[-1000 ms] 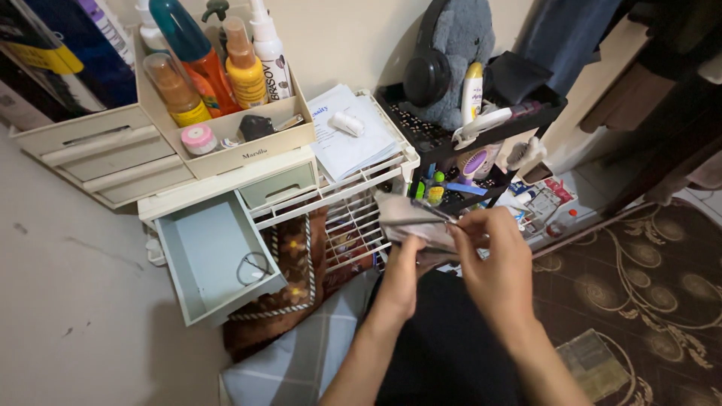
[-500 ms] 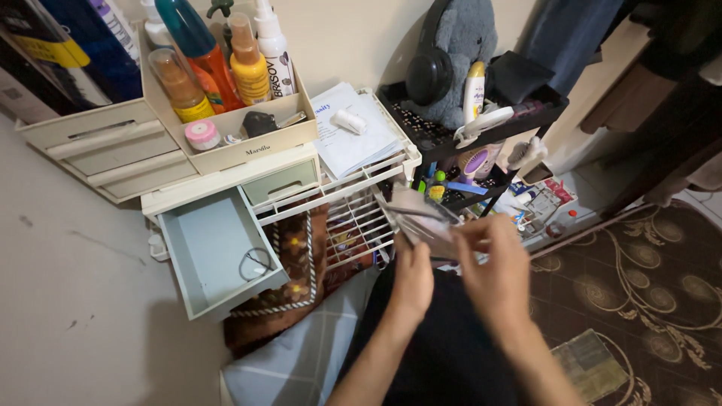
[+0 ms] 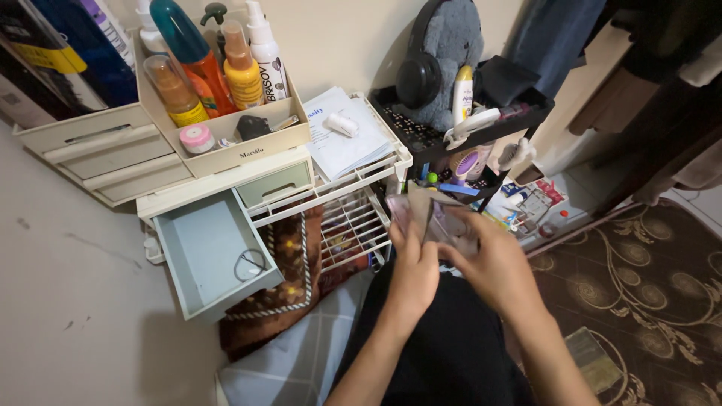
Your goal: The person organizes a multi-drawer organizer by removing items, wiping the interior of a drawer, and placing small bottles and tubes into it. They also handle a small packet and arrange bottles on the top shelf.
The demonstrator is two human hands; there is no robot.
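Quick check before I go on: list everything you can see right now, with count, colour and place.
Folded paper notes: a few, pinkish-grey, held in both hands.
Open plastic drawer: one, pale grey-green, pulled out at lower left, a dark cord loop inside.
Cream organiser box: one, on the drawer unit, holding orange, white and teal bottles.
White wire rack: one, centre, papers on top.
Black tray shelf: one, upper right, with a grey plush toy and black headphones.
Patterned brown rug: one, right floor.
Left hand: grips the notes.
Right hand: grips the notes.
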